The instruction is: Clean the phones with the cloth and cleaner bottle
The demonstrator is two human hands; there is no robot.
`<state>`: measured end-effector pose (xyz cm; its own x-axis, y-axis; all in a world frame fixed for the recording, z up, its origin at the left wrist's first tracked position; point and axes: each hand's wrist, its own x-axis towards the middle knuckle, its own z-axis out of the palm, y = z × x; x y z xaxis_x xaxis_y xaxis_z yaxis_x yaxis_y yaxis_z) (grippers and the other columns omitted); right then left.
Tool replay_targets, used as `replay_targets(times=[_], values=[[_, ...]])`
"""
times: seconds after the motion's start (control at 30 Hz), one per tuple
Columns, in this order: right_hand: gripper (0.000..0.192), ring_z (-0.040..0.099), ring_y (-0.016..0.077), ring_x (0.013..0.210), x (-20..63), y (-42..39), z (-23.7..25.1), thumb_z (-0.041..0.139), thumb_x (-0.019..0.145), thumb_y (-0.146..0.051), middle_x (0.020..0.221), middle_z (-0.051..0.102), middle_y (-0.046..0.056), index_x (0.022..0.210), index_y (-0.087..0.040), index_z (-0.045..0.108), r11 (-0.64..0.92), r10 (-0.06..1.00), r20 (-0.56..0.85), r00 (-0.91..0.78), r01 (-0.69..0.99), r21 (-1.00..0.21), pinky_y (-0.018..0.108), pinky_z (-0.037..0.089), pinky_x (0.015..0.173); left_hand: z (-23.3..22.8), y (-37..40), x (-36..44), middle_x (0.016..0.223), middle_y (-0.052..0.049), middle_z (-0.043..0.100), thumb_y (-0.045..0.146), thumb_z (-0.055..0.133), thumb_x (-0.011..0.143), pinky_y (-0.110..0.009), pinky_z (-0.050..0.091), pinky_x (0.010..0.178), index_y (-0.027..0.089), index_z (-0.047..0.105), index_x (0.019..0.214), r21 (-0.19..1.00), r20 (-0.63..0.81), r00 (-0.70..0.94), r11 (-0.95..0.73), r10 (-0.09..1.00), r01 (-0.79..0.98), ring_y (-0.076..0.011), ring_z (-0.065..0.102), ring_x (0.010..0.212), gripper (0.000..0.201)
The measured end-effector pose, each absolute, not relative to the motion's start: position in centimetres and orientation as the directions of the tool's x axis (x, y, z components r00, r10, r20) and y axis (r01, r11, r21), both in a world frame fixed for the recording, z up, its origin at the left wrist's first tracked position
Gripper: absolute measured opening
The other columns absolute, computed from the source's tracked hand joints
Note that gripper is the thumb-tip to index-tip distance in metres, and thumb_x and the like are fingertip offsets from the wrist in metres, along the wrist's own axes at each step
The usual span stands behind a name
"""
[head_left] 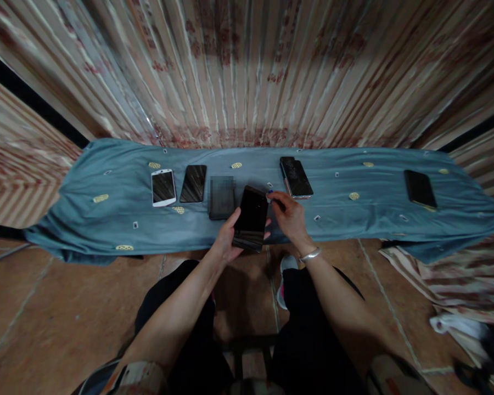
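A black smartphone with a dark, glossy screen is held up over the near side of the cloth. My left hand is closed round it, thumb on the left edge and fingertips showing at the right edge. My right hand is pinched at the phone's upper right corner, with something small and bluish at the fingertips, too small to name. Just behind the phone lies a dark, flat rectangular item, its upper part blurred out. A small stack of phones sits beyond my right hand.
A blue cloth covers the long, narrow table. On its left lie a white phone and a black phone; a dark rectangular item lies far right. Striped curtains hang behind. Below is a tiled floor.
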<state>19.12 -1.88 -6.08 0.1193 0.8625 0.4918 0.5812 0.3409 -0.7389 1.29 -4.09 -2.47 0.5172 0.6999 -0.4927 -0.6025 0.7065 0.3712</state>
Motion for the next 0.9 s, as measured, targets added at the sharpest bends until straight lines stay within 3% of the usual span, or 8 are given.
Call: replay_targets(times=[0.47,0.63,0.9], values=[[0.027,0.066,0.0229,0.105,18.8,-1.6,-6.3,0.049,0.088,-0.015,0.108,0.073,0.008,0.100,-0.023,0.072,0.382,0.827,0.559,0.069,0.660,-0.647,0.043,0.051,0.098,-2.4,-4.5,1.4,0.108,-0.018,0.074,0.037,0.040,0.099,-0.049,0.055,0.091,0.009,0.058,0.131,0.405,-0.518,0.491,0.706,0.700,-0.580,-0.0279,0.072,0.096,0.047],[0.030,0.064,0.0250,0.108,18.6,-1.6,-6.2,0.046,0.091,-0.018,0.113,0.072,0.011,0.107,-0.021,0.072,0.381,0.832,0.553,0.045,0.679,-0.628,0.047,0.049,0.099,-2.3,-4.6,1.6,0.100,-0.018,0.075,0.038,0.039,0.099,-0.049,0.055,0.091,0.006,0.062,0.124,0.411,-0.546,0.494,0.730,0.677,-0.546,-0.0277,0.073,0.093,0.047],[0.037,0.059,0.0256,0.114,17.7,-2.1,-6.3,0.041,0.094,-0.018,0.119,0.068,0.009,0.119,-0.023,0.068,0.409,0.831,0.556,-0.019,0.699,-0.586,0.049,0.049,0.101,-2.2,-4.6,1.6,0.098,-0.015,0.075,0.040,0.044,0.097,-0.049,0.056,0.089,0.010,0.066,0.118,0.405,-0.576,0.448,0.714,0.684,-0.571,-0.0255,0.072,0.089,0.043]])
